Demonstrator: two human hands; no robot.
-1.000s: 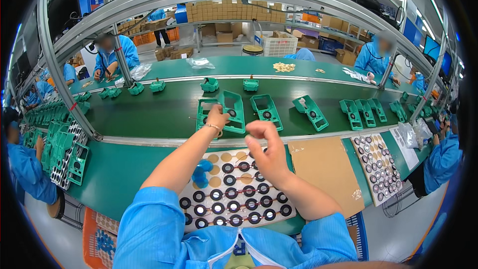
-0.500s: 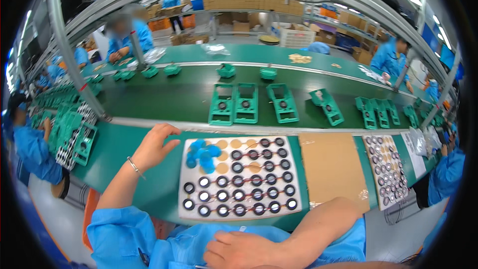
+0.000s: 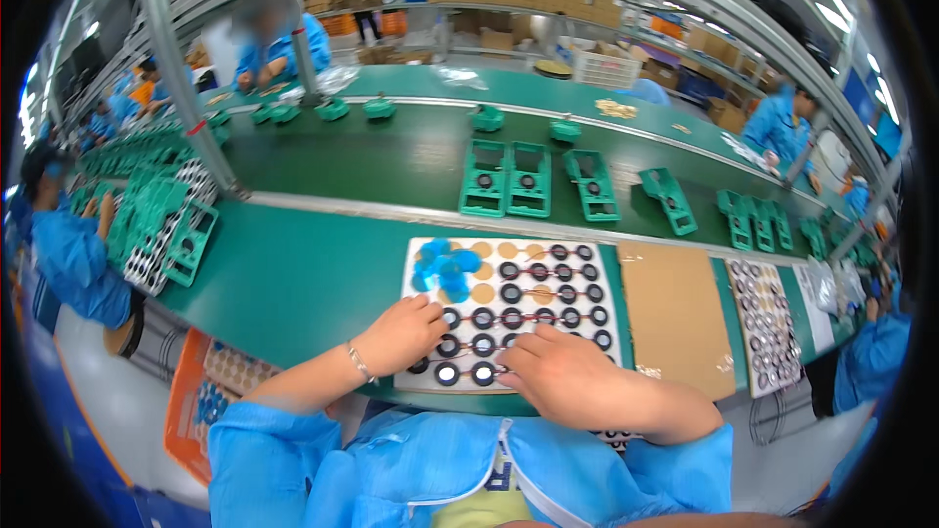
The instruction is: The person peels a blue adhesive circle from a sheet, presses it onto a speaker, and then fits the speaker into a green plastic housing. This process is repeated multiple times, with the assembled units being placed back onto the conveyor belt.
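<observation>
A white foam board (image 3: 419,279) lies before me on the green bench. Rows of small round speakers with black rims (image 3: 482,344) sit on it, with thin reddish wires running between several of them. A loose cluster of translucent blue discs (image 3: 448,269) covers its far left corner, beside round tan spots. My left hand (image 3: 403,334) is over the board's left side, fingers curled together near the speakers. Over the near middle of the board, my right hand (image 3: 559,372) has bent fingers down at the speakers. Whatever either hand pinches is hidden beneath the fingers.
Right of the board lies a brown cardboard sheet (image 3: 675,318), then another board of round parts (image 3: 768,328). Green plastic fixtures (image 3: 509,179) stand on the belt beyond. An orange crate (image 3: 186,411) is low at left. Co-workers in blue sit on both sides and across.
My left hand has come from beyond the board's left edge onto its left side. My right hand has moved from against my body up onto the speakers. The view has shifted.
</observation>
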